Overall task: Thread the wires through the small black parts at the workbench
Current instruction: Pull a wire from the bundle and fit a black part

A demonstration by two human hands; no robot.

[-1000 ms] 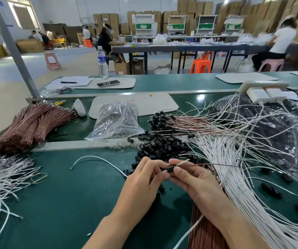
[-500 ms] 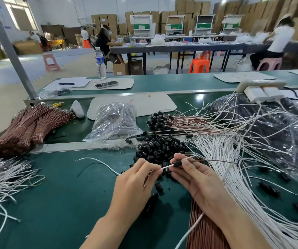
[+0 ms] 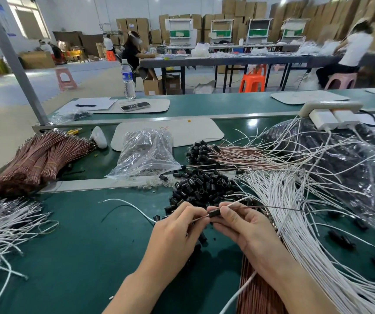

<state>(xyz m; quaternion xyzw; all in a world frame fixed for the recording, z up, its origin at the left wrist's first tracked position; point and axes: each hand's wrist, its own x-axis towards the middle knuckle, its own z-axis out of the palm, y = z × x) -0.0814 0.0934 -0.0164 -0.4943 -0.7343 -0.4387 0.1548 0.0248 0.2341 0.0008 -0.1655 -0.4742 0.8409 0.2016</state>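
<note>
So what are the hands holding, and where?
Right hand pinches a small black part by its body; left hand pinches the wire end emerging from it.

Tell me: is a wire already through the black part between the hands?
Through: wire sticks out at both ends of the black part; left hand pinches wire, right hand the part.

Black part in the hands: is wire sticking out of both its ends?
Yes, the black part, pinched between the left hand and right hand, has wire showing at both ends.
</note>
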